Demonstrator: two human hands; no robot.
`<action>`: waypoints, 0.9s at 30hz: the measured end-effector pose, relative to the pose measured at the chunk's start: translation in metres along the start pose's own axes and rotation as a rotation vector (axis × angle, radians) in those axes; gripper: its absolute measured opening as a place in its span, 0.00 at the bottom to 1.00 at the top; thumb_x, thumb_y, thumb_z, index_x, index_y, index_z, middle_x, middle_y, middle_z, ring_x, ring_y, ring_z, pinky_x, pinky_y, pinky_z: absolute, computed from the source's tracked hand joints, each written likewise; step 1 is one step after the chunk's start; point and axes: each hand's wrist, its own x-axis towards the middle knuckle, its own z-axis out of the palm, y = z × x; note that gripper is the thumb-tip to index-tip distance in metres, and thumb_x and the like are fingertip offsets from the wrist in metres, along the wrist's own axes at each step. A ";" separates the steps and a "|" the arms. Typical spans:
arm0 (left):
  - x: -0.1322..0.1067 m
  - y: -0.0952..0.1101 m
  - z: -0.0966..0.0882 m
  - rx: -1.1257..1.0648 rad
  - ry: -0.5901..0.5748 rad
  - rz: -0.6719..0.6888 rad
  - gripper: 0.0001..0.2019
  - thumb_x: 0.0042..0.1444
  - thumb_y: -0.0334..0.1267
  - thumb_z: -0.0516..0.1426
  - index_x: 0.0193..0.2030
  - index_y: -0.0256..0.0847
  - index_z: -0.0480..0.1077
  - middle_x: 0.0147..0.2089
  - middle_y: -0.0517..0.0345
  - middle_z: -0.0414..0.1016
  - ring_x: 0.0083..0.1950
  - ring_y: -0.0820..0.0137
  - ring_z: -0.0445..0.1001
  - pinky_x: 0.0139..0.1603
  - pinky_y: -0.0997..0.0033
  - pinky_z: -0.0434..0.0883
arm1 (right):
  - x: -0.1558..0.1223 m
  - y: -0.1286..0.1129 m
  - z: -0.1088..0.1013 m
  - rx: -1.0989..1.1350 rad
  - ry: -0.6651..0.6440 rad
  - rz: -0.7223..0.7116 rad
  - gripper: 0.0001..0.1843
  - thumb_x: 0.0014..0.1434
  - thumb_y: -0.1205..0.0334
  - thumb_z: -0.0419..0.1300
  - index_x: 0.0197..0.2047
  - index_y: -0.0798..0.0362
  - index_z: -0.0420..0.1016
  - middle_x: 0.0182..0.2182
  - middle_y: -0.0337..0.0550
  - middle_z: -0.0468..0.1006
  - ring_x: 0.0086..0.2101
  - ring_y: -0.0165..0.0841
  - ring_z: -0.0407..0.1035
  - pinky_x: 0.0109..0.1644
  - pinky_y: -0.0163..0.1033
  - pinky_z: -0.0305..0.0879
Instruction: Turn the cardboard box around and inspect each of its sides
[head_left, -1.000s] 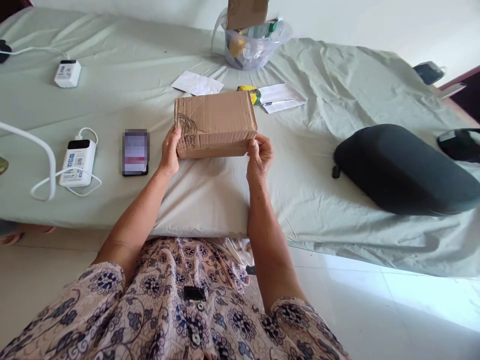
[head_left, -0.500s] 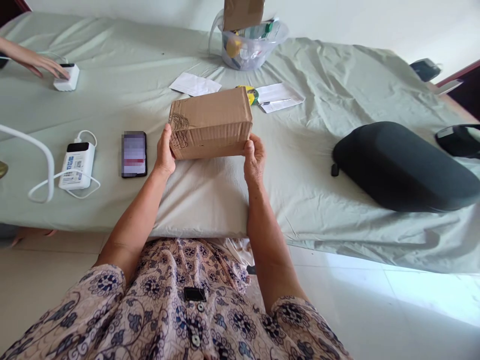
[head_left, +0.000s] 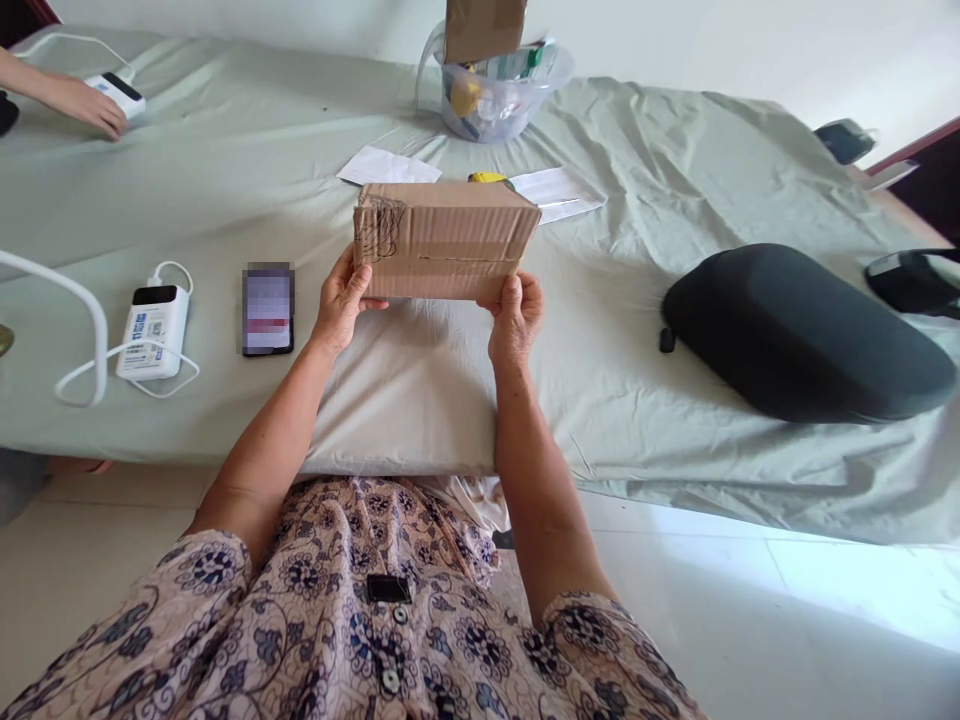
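A brown cardboard box (head_left: 450,245) is held up over the cloth-covered table by both my hands. Dark scribbled lines mark its left end. My left hand (head_left: 345,300) grips the lower left corner, thumb on the near face and fingers beneath. At the lower right corner my right hand (head_left: 516,308) pinches the box, its thumb on the near face. Behind the box, a yellow object (head_left: 487,178) and a white paper sheet (head_left: 562,190) are partly hidden. Another white paper (head_left: 386,165) lies to their left.
A phone (head_left: 268,310) and a white power bank (head_left: 155,330) with a cable lie left. Another person's hand (head_left: 94,105) touches a second white power bank (head_left: 120,92). A clear plastic basket (head_left: 487,105) stands at the back. A black case (head_left: 810,335) sits right.
The box has turned and tilted, showing more of its near face, and shifted slightly right. My left hand has moved its grip underneath. The other person's hand has shifted the far power bank.
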 end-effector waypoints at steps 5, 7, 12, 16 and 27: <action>0.000 -0.002 0.004 0.004 0.033 0.016 0.40 0.44 0.59 0.71 0.63 0.50 0.69 0.65 0.47 0.70 0.71 0.48 0.67 0.56 0.50 0.82 | 0.001 0.004 0.000 0.006 -0.029 -0.014 0.32 0.59 0.29 0.56 0.55 0.44 0.70 0.44 0.43 0.72 0.41 0.32 0.72 0.41 0.39 0.76; 0.000 -0.007 0.005 0.043 0.038 0.024 0.44 0.41 0.57 0.73 0.65 0.52 0.67 0.67 0.48 0.68 0.70 0.48 0.67 0.58 0.48 0.80 | -0.003 0.007 0.003 -0.077 -0.042 -0.053 0.37 0.57 0.30 0.59 0.63 0.41 0.65 0.51 0.46 0.71 0.44 0.34 0.73 0.41 0.40 0.77; -0.005 -0.022 0.010 0.275 0.101 0.149 0.47 0.40 0.51 0.75 0.67 0.51 0.63 0.72 0.50 0.64 0.76 0.52 0.60 0.77 0.46 0.62 | -0.023 0.012 0.019 -0.379 0.012 -0.121 0.60 0.50 0.32 0.67 0.76 0.44 0.44 0.67 0.59 0.58 0.55 0.44 0.69 0.46 0.46 0.78; -0.014 -0.028 0.018 0.444 0.172 0.188 0.51 0.40 0.46 0.75 0.70 0.47 0.58 0.74 0.44 0.59 0.77 0.54 0.57 0.81 0.50 0.52 | -0.033 0.013 0.031 -0.468 0.041 -0.085 0.71 0.46 0.33 0.70 0.78 0.47 0.31 0.72 0.63 0.50 0.64 0.51 0.60 0.60 0.55 0.72; -0.020 -0.026 0.025 0.493 0.265 0.217 0.48 0.42 0.47 0.74 0.69 0.49 0.58 0.71 0.47 0.65 0.74 0.54 0.64 0.76 0.51 0.62 | -0.031 0.015 0.029 -0.489 0.041 -0.105 0.65 0.51 0.32 0.67 0.78 0.45 0.34 0.72 0.61 0.52 0.65 0.49 0.59 0.61 0.57 0.68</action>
